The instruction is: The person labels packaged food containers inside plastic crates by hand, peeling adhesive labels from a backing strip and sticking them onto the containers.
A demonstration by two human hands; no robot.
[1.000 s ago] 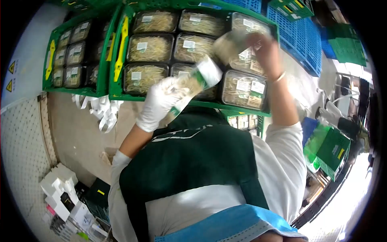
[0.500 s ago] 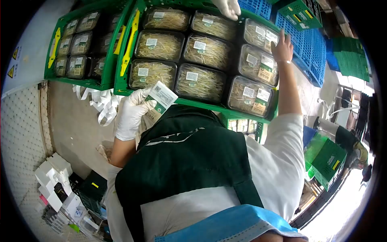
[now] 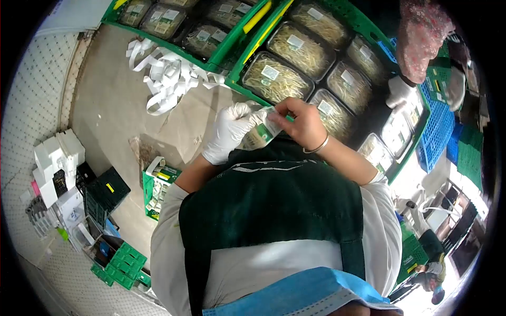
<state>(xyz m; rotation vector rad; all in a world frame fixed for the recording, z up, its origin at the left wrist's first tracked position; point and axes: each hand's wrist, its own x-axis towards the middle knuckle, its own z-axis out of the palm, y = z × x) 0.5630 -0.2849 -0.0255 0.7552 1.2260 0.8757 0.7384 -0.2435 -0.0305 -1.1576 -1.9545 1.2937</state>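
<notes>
My left hand (image 3: 230, 130), in a white glove, grips a small stack of printed labels (image 3: 258, 136) in front of my apron. My bare right hand (image 3: 304, 125), with a bracelet at the wrist, is closed with its fingertips pinching the labels' upper right edge. Just beyond both hands stands a green crate (image 3: 235, 79) of black plastic trays with bean sprouts. The closest bean sprout tray (image 3: 276, 84) has one white sticker on its film; trays on the crate's right side carry extra labels.
Another person's gloved hand (image 3: 401, 93) and patterned sleeve (image 3: 421, 39) reach over the crate's right side. A second green crate (image 3: 217, 64) of trays stands at the upper left. White strips (image 3: 168, 76) lie on the floor, with white boxes (image 3: 55, 158) at the far left.
My right hand has left the trays on the right and joined my left at the labels. The view has turned, shifting the crates. The other person's arm shows more.
</notes>
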